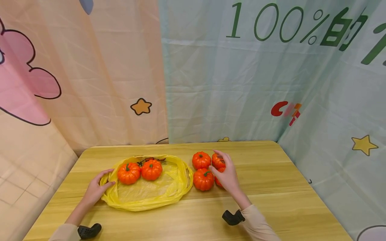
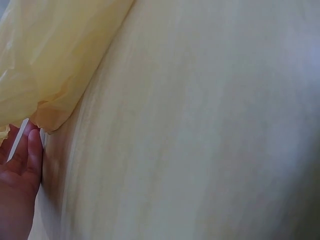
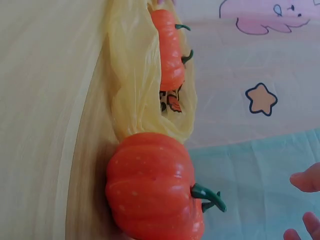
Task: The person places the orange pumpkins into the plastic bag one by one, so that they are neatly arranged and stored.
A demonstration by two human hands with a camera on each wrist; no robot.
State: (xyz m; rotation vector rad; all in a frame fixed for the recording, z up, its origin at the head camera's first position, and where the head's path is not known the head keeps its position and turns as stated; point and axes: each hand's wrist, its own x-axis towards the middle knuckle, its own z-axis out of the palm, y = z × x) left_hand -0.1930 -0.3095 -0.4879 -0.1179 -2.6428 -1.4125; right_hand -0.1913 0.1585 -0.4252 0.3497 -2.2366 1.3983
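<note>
Two orange toy pumpkins (image 1: 129, 173) sit side by side in the back left of an open yellow plastic bag (image 1: 135, 205), whose rim is spread out on the table. At the bag's left rim is my left hand (image 1: 95, 190), thumb and fingers apart, with the fingertips touching the plastic. Several more orange pumpkins (image 1: 203, 179) stand clustered to the right of the bag. Over the right-hand ones reaches my right hand (image 1: 227, 172), its thumb and fingers spread and partly hiding them. A large pumpkin (image 3: 152, 185) fills the lower right wrist view, with my fingertips apart from it.
Everything stands on a wooden table (image 1: 265, 187). Printed curtains (image 1: 211, 90) hang behind it and along both sides. Dark print (image 1: 150, 160) shows at the bag's back rim. A black wrist device (image 1: 233, 217) is worn at each sleeve.
</note>
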